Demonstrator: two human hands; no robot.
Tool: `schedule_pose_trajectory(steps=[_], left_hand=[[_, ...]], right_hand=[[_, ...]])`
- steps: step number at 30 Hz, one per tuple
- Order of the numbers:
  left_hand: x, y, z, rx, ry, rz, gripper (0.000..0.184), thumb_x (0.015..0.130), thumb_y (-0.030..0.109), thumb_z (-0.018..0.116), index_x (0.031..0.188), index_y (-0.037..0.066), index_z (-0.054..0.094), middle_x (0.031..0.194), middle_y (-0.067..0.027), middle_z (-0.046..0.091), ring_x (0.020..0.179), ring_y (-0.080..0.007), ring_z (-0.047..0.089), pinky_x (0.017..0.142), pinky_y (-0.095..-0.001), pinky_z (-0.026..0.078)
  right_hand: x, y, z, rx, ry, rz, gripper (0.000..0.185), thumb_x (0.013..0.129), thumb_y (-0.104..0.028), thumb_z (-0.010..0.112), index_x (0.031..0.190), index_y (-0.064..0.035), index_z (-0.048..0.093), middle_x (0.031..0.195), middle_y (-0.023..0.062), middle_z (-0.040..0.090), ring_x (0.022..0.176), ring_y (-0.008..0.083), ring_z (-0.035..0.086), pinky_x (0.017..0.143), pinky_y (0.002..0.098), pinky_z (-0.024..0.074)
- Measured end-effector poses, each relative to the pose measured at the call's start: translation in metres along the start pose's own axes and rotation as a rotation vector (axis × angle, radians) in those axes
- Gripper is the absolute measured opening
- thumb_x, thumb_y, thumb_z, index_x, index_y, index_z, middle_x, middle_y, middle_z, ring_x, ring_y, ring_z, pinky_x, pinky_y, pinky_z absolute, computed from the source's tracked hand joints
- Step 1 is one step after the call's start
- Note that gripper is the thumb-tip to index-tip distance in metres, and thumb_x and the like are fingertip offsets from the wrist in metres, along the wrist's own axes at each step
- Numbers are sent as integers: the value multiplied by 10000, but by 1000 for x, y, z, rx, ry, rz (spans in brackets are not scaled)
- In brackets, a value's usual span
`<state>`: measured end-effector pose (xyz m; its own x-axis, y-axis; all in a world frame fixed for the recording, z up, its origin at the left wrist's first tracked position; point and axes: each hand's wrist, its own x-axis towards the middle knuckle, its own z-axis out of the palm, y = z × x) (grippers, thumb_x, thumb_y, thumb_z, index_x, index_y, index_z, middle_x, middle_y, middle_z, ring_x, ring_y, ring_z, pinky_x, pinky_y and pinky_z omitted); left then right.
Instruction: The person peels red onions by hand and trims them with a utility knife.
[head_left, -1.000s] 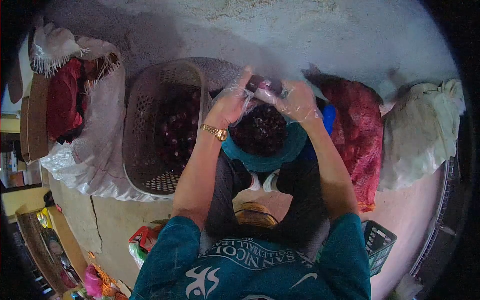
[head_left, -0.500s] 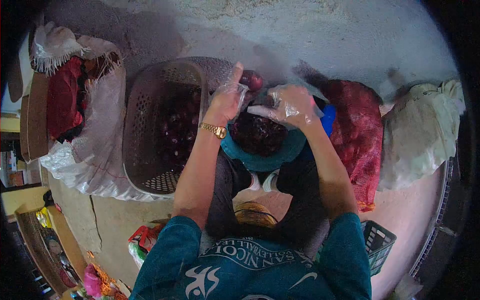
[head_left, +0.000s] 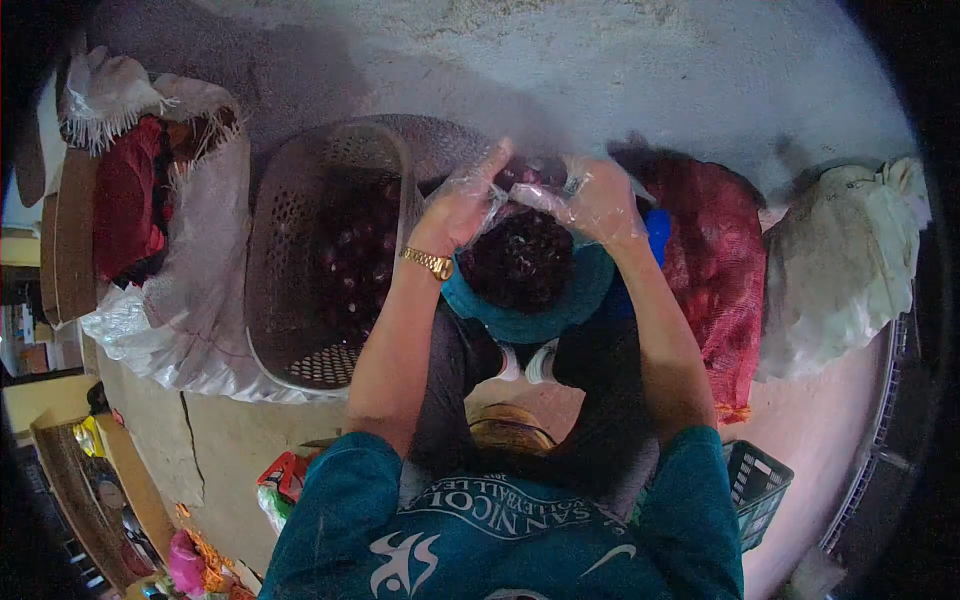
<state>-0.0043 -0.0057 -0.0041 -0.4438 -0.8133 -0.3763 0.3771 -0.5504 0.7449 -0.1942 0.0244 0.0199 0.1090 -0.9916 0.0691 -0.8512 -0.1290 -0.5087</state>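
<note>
A red onion [head_left: 532, 172], dark and blurred, is between my two hands above the basin. My left hand [head_left: 460, 208], in a thin clear plastic glove, is closed around its left side with the thumb or a finger pointing up. From the right, my right hand [head_left: 600, 200], gloved the same way, grips the onion, its thumb lying across the near side. Under them, a teal basin [head_left: 590, 300] holds a dark purple heap [head_left: 520, 262] that looks like onion skins. Left of it, a brown perforated basket [head_left: 285, 215] holds several red onions [head_left: 355, 250].
A red mesh sack [head_left: 710, 270] and a whitish sack [head_left: 835, 270] stand on the right. At far left is an open white woven sack [head_left: 205, 270] beside a cardboard box [head_left: 70, 220]. A dark green crate [head_left: 760, 490] sits lower right. The wall [head_left: 650, 70] rises ahead.
My right hand has moved up against the onion, which was in my left hand alone before. My left hand has shifted slightly to the right.
</note>
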Motion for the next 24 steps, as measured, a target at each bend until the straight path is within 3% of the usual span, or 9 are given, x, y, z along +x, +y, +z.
schedule_pose_trajectory(steps=[4, 8, 10, 11, 15, 18, 22, 24], left_hand=[[-2, 2, 1, -21, -71, -16, 344, 932, 362, 595, 1108, 67, 601, 1043, -57, 633, 902, -152, 618, 762, -326, 555], [-2, 1, 1, -52, -52, -4, 366, 930, 358, 599, 1128, 50, 590, 1059, -67, 627, 919, -167, 619, 784, -326, 553], [3, -2, -2, -18, -21, 16, 401, 914, 413, 601, 1077, 47, 599, 1011, -70, 636, 881, -171, 629, 756, -331, 557], [4, -4, -4, 17, 9, 36, 443, 898, 468, 603, 1027, 45, 608, 962, -74, 645, 843, -175, 640, 728, -337, 561], [3, -1, -6, 7, 19, 67, 448, 891, 478, 607, 1007, 45, 610, 931, -83, 645, 832, -189, 645, 738, -327, 568], [4, 2, -10, -62, 82, 27, 454, 882, 438, 643, 1078, 33, 584, 1023, -107, 617, 903, -184, 620, 761, -331, 562], [4, 6, -9, -195, 139, 156, 545, 857, 490, 649, 1074, 1, 546, 1022, -135, 593, 902, -233, 619, 769, -407, 572], [8, 5, -13, -251, 136, 193, 573, 853, 502, 648, 1083, -10, 532, 1020, -140, 585, 902, -253, 618, 778, -442, 572]], right_hand=[[0, -4, -7, -14, -94, 22, 748, 691, -744, 608, 1012, -72, 673, 936, 216, 664, 915, 410, 632, 802, 471, 501], [-1, 0, 3, 28, -25, -36, 734, 709, -753, 578, 970, -77, 689, 875, 212, 667, 875, 397, 643, 773, 468, 506], [-4, -15, -6, -96, -24, -40, 608, 758, -668, 611, 923, -91, 707, 790, 191, 669, 764, 378, 651, 666, 451, 493], [-3, -13, -5, -96, -24, -40, 608, 758, -668, 611, 923, -91, 707, 790, 191, 669, 764, 378, 651, 666, 451, 493], [-2, -14, -4, -191, -119, -165, 662, 768, -724, 536, 881, -97, 719, 766, 177, 670, 749, 376, 654, 652, 451, 508], [-4, -17, -5, -236, -182, -226, 684, 773, -741, 503, 849, -97, 723, 755, 169, 669, 748, 374, 656, 659, 451, 513], [-2, -18, -7, -278, -367, -270, 773, 765, -795, 432, 841, -81, 719, 769, 192, 670, 771, 387, 653, 703, 480, 513], [-5, -18, -6, -268, -302, -241, 767, 778, -785, 427, 834, -77, 717, 769, 199, 666, 773, 391, 649, 711, 486, 508]])
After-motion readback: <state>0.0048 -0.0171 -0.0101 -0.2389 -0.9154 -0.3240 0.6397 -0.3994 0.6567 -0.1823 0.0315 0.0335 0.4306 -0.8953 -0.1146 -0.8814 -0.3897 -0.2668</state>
